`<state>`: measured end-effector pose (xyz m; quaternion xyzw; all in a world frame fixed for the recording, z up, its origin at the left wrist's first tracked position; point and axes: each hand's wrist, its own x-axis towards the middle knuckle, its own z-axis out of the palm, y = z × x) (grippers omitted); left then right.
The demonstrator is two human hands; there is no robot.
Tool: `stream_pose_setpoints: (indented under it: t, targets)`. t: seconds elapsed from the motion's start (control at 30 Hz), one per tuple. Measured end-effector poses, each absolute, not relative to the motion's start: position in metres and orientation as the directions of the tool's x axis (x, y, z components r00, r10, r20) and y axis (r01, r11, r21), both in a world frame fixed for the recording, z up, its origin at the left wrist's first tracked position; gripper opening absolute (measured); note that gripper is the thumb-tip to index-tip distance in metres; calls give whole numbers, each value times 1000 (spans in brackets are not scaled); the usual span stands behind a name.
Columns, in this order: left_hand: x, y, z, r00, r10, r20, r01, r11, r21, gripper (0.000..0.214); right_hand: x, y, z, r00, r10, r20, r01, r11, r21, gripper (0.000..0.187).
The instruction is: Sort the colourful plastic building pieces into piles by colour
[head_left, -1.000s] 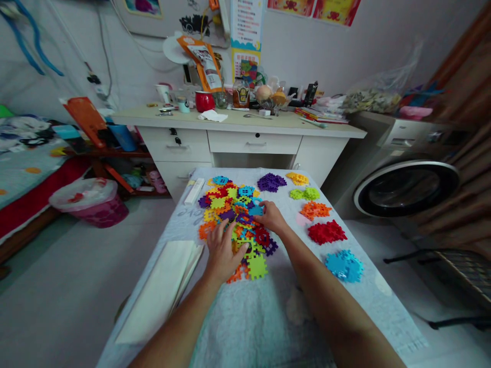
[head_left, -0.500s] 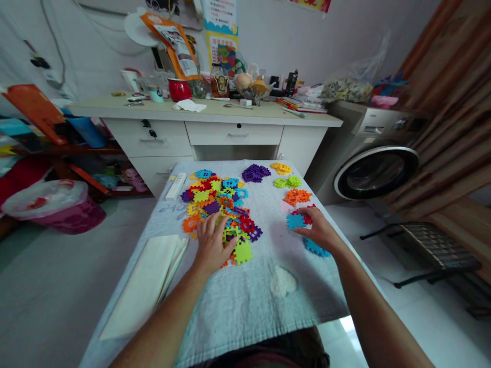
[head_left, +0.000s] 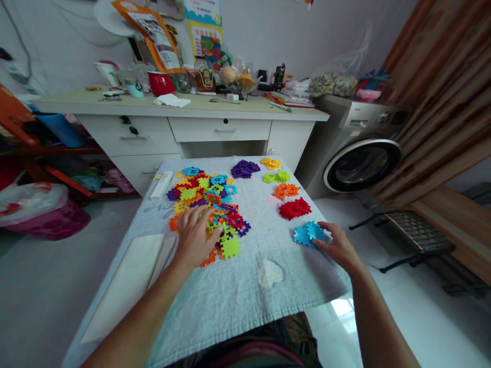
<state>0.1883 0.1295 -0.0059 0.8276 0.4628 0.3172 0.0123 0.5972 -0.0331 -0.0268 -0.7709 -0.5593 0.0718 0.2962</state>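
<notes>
"Hands first: where did they stand?"

"Left hand [head_left: 195, 237], fingers loosely spread and thumb apart, over the near left part of the heap of mixed bright plastic notched squares [head_left: 214, 199]; no piece showed in its grasp. Right hand [head_left: 339, 245], thumb and forefinger parted, at the right side of the pile of glossy blue plastic notched squares [head_left: 307, 233]; whether it pinched a piece could not be told."

"And the blue pile's place on the surface?"

"Near the right edge of the table under a pale blue-grey cloth [head_left: 238, 291], closer to the near edge than the other single-colour piles. Beyond it, toward the far edge, lay a red pile of notched plastic pieces [head_left: 295, 208], then an orange one [head_left: 286, 191], a lime-green one [head_left: 276, 177] and a yellow one [head_left: 270, 163]. A purple pile [head_left: 244, 169] lay by the far edge, left of the yellow."

"Which relation governed the figure?"

"Heap and blue pile lay well apart, the heap toward the left edge, its long axis running roughly from far edge to near. The left hand was nearer the heap; the right was nearer the blue pile, which lay just leftward of its fingertips."
</notes>
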Motion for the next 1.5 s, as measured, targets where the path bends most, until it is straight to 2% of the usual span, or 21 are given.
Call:
stream_pose_setpoints:
  t: [0.1,0.23,0.4,0.57,0.7,0.83,0.93,1.1,1.23,1.37,1.5]
  targets:
    - [180,134,5,381,782,493,767,-565,305,44,597,-33,-26,344,913,220,843,-197,-501,51]
    - [174,134,14,451,815,363,783,-557,276,41,586,-23,-13,314,909,272,885,-176,-432,49]
    - [169,124,11,516,823,238,787,-565,247,42,534,11,9,184,920,345,909,-26,-416,46]
    - [168,108,5,496,850,178,819,-526,228,58,454,58,22,-102,961,255,860,214,-463,38]
    - [179,97,-5,416,897,148,863,-441,248,82,407,99,22,-184,963,194,833,258,-489,35]
    - [191,90,-18,369,925,94,879,-380,287,113,389,132,9,-110,972,207,796,210,-568,32]
    - [195,86,-26,374,925,63,877,-375,302,123,388,144,-5,-31,972,234,747,178,-641,22]
    - [197,85,-34,319,936,148,897,-348,272,108,400,151,-27,163,946,281,581,138,-802,12]
    - [197,92,-36,307,929,206,901,-354,253,101,414,154,-34,356,927,117,281,14,-960,19]
    - [195,105,-32,323,921,219,896,-372,240,100,423,160,-31,450,893,-3,34,-21,-999,22]
    - [192,118,-30,304,926,224,892,-360,273,97,426,181,-23,510,860,6,-92,61,-994,17]
